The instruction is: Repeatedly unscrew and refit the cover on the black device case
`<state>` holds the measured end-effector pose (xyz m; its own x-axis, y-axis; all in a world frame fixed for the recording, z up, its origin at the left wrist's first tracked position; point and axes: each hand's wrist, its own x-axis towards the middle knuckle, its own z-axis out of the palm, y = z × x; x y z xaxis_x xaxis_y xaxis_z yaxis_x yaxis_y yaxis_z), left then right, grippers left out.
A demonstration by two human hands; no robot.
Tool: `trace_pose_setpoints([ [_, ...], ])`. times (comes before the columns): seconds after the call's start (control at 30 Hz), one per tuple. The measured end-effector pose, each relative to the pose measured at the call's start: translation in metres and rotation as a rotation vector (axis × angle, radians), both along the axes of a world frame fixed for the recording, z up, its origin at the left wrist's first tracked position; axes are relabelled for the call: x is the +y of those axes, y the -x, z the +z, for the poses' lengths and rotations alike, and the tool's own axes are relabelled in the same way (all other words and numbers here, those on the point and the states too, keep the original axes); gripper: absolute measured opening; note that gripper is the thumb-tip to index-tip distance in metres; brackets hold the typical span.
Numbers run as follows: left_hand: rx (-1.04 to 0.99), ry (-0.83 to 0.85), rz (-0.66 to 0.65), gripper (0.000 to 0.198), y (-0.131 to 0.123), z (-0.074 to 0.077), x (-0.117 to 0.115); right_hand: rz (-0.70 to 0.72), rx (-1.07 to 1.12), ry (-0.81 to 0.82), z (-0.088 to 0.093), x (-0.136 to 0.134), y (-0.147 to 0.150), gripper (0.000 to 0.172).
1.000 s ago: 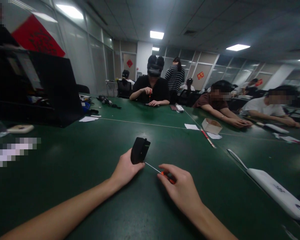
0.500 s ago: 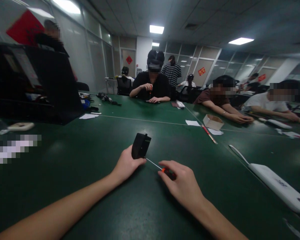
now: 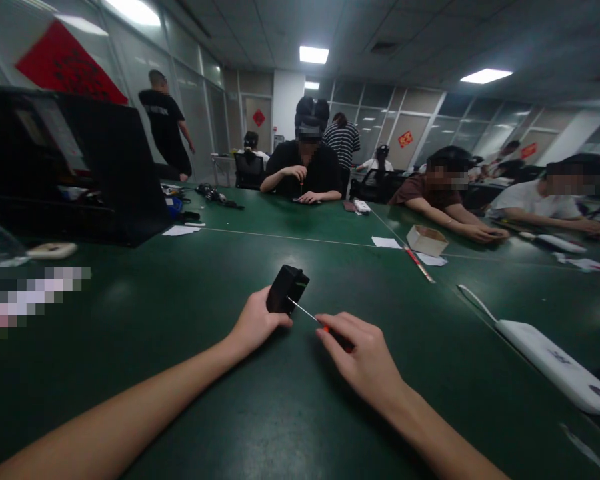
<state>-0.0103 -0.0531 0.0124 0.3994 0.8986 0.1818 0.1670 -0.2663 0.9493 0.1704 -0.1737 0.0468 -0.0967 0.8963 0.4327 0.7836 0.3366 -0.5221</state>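
Observation:
My left hand [image 3: 260, 323] is closed around the lower part of a small black box-shaped device [image 3: 286, 290], which it holds tilted above the green table [image 3: 230, 413]. My right hand [image 3: 357, 347] grips a screwdriver [image 3: 305, 311] by its orange and dark handle, most of which the fingers cover. The thin metal shaft points up and left, its tip at the face of the black device turned toward my right hand. Whether the tip sits in a screw is too small to tell.
On the right lies a white elongated device [image 3: 555, 363] with a cord loop. Farther back are a small open box [image 3: 427, 241], a red and white stick [image 3: 420, 265] and paper [image 3: 386, 243]. A large black case [image 3: 115, 173] stands at left. Several people sit around the table.
The screwdriver tip has moved up from the device's lower edge to the middle of its face. The device has tilted slightly right. A person in the left background has walked rightward.

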Motion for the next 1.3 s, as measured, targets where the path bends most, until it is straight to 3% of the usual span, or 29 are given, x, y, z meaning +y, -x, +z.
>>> trace_pose_setpoints([
  [0.57,0.079,-0.182,-0.014,0.033,0.0,0.006,-0.01,0.009,0.001,-0.081,-0.003,-0.001,0.002,0.024],
  [1.3,0.071,-0.195,0.049,0.033,0.001,0.002,-0.01,-0.009,-0.082,-0.076,-0.006,-0.002,0.001,0.024],
])
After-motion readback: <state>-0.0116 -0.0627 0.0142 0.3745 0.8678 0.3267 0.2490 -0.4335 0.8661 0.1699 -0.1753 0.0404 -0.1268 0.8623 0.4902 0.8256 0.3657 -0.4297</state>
